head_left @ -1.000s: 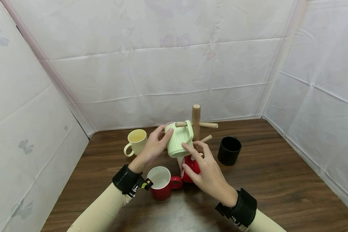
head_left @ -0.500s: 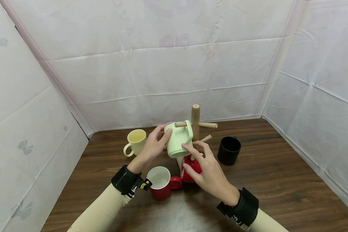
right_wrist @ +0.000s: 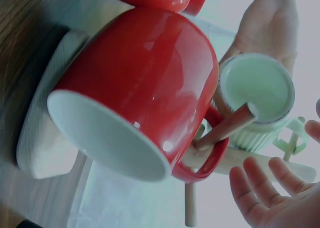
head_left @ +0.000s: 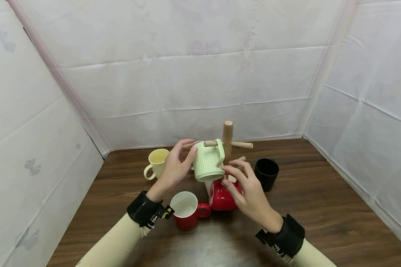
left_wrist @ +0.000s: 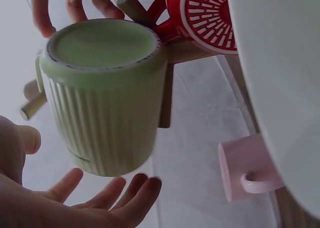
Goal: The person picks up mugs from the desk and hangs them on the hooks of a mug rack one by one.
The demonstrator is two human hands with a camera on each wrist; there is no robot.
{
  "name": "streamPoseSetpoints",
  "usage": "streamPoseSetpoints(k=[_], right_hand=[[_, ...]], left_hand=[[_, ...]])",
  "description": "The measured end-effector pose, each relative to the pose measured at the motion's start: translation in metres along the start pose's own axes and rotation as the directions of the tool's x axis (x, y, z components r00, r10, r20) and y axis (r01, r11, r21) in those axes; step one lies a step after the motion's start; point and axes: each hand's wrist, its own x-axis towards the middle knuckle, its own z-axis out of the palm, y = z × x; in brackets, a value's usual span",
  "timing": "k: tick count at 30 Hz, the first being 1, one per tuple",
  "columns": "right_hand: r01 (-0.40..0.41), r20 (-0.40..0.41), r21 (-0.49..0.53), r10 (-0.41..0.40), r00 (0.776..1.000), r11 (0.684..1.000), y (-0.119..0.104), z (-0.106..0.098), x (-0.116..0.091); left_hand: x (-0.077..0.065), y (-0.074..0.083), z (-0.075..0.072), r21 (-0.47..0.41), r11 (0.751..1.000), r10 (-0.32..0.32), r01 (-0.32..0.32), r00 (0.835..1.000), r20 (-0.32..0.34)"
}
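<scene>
A light green ribbed mug hangs tilted, its handle looped over an upper peg of a wooden mug tree. My left hand is at the mug's left side, fingers spread around the rim end; in the left wrist view its fingertips lie just beyond the rim and the thumb stands apart. Near the mug's base, my right hand has loosely bent fingers with nothing between them. Just below hangs a glossy red mug, a lower peg through its handle.
Another red mug stands upright in front of the tree. A yellow mug stands at left, a black mug at right. A pink mug is behind the green one. White sheeting encloses the wooden table.
My right hand has drawn back to the right from the green mug, uncovering more of the hanging red mug. The left hand has loosened slightly; the green mug stays on its peg.
</scene>
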Motion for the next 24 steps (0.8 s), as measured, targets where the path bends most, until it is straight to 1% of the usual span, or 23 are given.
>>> streamPoseSetpoints(k=[2, 5, 9, 11, 15, 17, 24], right_hand=[[0.010, -0.005, -0.008, -0.010, 1.000, 1.000, 0.003, -0.001, 0.001], [0.013, -0.006, -0.017, -0.013, 1.000, 1.000, 0.007, -0.002, 0.003], [-0.010, 0.001, -0.036, 0.010, 1.000, 0.999, 0.011, -0.004, 0.004], [-0.020, 0.002, -0.046, 0.020, 1.000, 0.999, 0.016, -0.006, 0.005], [-0.021, -0.019, -0.060, 0.020, 1.000, 0.998, 0.027, -0.008, 0.007], [-0.015, -0.031, -0.067, 0.013, 0.999, 0.998, 0.033, -0.008, 0.008], [-0.024, -0.035, -0.112, 0.021, 0.999, 0.993, 0.042, -0.010, 0.007]], left_hand=[[-0.001, 0.005, 0.001, 0.026, 0.998, 0.053, -0.053, 0.998, -0.034], [-0.003, 0.012, 0.002, 0.057, 0.992, 0.121, -0.116, 0.989, -0.086], [-0.006, 0.020, 0.004, 0.098, 0.980, 0.186, -0.172, 0.971, -0.150], [-0.006, 0.024, 0.006, 0.123, 0.971, 0.223, -0.204, 0.959, -0.172], [-0.004, 0.029, 0.010, 0.162, 0.948, 0.301, -0.272, 0.935, -0.190], [-0.004, 0.031, 0.011, 0.178, 0.938, 0.328, -0.296, 0.925, -0.193], [-0.002, 0.034, 0.013, 0.197, 0.923, 0.366, -0.330, 0.912, -0.186]])
